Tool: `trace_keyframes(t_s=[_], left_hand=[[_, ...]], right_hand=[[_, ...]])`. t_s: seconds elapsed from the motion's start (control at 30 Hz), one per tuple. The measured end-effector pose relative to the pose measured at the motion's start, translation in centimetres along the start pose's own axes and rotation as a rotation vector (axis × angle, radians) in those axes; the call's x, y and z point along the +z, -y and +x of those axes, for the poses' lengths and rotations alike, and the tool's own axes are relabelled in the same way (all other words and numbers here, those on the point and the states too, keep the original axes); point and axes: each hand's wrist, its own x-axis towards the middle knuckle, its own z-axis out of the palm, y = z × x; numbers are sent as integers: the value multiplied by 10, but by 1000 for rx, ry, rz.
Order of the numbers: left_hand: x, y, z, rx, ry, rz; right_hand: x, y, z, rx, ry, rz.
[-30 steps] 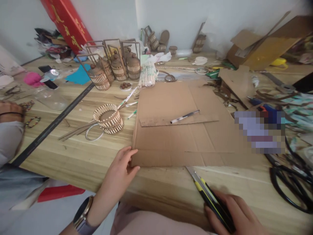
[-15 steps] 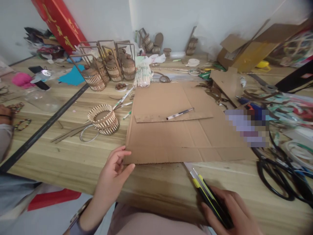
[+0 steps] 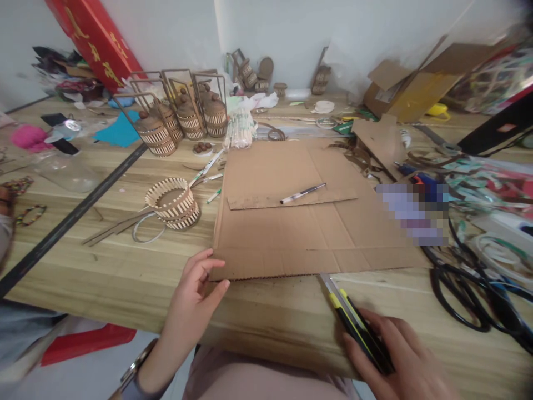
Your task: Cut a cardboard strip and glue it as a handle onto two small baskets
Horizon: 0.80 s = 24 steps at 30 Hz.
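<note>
My left hand (image 3: 199, 294) is at the front left corner of a brown cardboard sheet (image 3: 266, 233), thumb and fingers apart, fingertips by the corner. In my right hand (image 3: 400, 350) is a black and yellow utility knife (image 3: 353, 322), its metal tip pointing away from me at the sheet's front edge. Whether the tip touches the cardboard I cannot tell. A smaller cardboard piece (image 3: 254, 172) lies on the sheet, and a pen (image 3: 303, 193) rests on top of it.
Left of the sheet stands a small woven basket (image 3: 172, 205) beside thin strips. Several lidded baskets with handles (image 3: 191, 119) are farther back. Black scissors (image 3: 462, 294) and a glue gun (image 3: 425, 180) lie to the right. Another person's arm (image 3: 5, 222) shows at the left edge.
The utility knife has shifted slightly at the sheet's front edge, its tip now showing more sharply. My left hand stays by the corner. The whole view has moved a little.
</note>
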Motion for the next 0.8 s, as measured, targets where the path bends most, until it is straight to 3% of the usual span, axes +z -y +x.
trace_keyframes(t_s=[0.3, 0.5, 0.67, 0.8], left_hand=[[3, 2, 0, 110, 7, 186], [0, 7, -2, 243, 56, 325], [-8, 5, -4, 447, 153, 492], [-16, -9, 20, 532, 241, 709]], right_hand=[[19, 23, 20, -151, -31, 17], [22, 22, 14, -117, 25, 12], [20, 15, 3, -108, 89, 34], [18, 12, -2, -58, 114, 56]])
